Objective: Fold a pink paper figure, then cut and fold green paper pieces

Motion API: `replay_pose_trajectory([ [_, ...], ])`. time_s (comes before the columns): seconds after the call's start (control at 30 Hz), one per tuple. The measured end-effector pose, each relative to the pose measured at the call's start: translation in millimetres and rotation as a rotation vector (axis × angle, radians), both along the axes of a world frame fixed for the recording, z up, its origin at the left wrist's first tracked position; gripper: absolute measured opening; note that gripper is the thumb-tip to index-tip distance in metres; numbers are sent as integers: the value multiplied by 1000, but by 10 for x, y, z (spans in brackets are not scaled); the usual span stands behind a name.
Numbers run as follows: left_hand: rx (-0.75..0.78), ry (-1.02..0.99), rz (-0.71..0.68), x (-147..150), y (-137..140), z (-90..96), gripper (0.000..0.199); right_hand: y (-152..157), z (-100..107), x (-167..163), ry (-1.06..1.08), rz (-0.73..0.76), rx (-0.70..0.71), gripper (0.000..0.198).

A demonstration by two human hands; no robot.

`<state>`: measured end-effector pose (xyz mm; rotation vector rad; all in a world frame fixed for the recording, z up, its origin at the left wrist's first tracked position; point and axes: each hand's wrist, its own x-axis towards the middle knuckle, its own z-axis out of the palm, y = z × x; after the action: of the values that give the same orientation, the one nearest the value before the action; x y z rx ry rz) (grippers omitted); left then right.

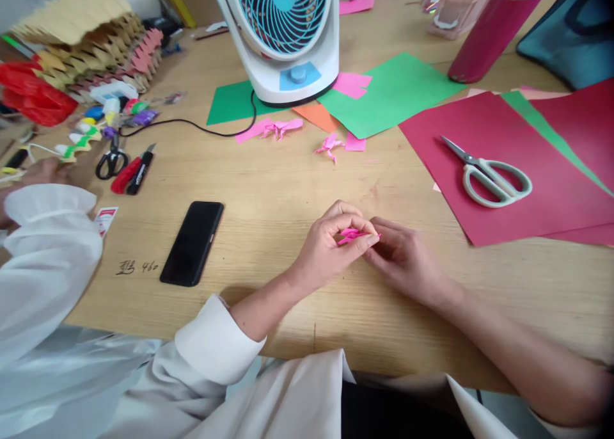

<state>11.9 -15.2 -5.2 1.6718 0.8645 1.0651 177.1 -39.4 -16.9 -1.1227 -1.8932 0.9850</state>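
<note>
A small folded piece of bright pink paper (350, 235) is pinched between the thumb and fingers of my left hand (322, 247), just above the wooden table. My right hand (405, 255) meets it from the right, its fingers curled and closed at the paper's pointed tip. Part of the paper is hidden behind my fingers. Farther back on the table lie a pink folded paper figure (330, 144) and another crumpled pink paper piece (284, 127).
White-handled scissors (499, 182) rest on red paper sheets (446, 164) at right. A fan (297, 80) stands at the back by green paper (393, 93). Left are a phone (192, 244), a cutter knife (140, 170), black scissors (112, 162) and another person's white sleeve (45, 253).
</note>
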Motion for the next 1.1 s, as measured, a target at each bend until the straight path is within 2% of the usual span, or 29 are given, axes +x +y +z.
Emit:
replay_pose_trajectory([
  [0.07, -37, -23, 2, -13, 8, -12, 8, -1, -26, 10, 24, -44, -31, 18],
  [0.17, -142, -42, 30, -34, 26, -50, 30, 9, -65, 50, 84, -125, -73, 20],
  [0.33, -216, -79, 77, -36, 50, -103, 13, 29, -84, 99, 153, -178, -98, 18],
  [0.7, -257, -82, 101, -20, 39, -114, 22, 22, -31, 76, 280, -132, -329, 25],
  [0.83, -160, -100, 41, -87, 70, -93, 25, 44, 56, 100, 322, -71, -403, 30],
  [0.93, -68, -118, -4, -154, 103, -47, 32, 54, 122, 123, 370, 41, -495, 35],
  [1.1, 17, -94, -243, -195, 128, 19, 32, 50, 62, 162, 532, 264, -702, 37],
])
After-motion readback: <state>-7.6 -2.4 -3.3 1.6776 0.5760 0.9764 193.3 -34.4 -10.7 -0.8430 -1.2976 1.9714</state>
